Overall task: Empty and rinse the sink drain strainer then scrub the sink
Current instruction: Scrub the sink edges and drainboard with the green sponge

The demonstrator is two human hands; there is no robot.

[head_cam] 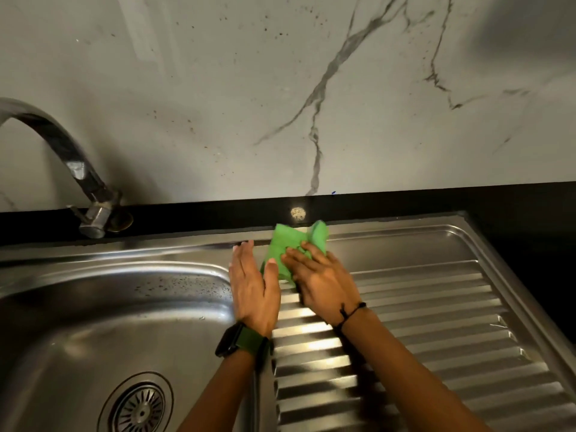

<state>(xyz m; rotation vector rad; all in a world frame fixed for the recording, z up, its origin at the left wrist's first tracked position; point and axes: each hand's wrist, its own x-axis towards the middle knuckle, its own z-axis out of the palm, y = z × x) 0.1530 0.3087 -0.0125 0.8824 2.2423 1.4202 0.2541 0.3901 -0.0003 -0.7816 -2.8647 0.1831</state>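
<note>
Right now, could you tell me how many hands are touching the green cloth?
2. The right hand presses on the green cloth at the drainboard's top; the left hand lies flat beside it, its thumb on the cloth's edge.

— What do you see?
— My right hand (318,275) presses a green cloth (288,251) on the ridged drainboard (436,307). My left hand (254,286) lies flat beside it.
— And the strainer (140,408)?
— Sitting in the sink (93,322).

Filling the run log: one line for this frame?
right hand: pressing green cloth on drainboard | left hand: flat beside | strainer: seated
</note>
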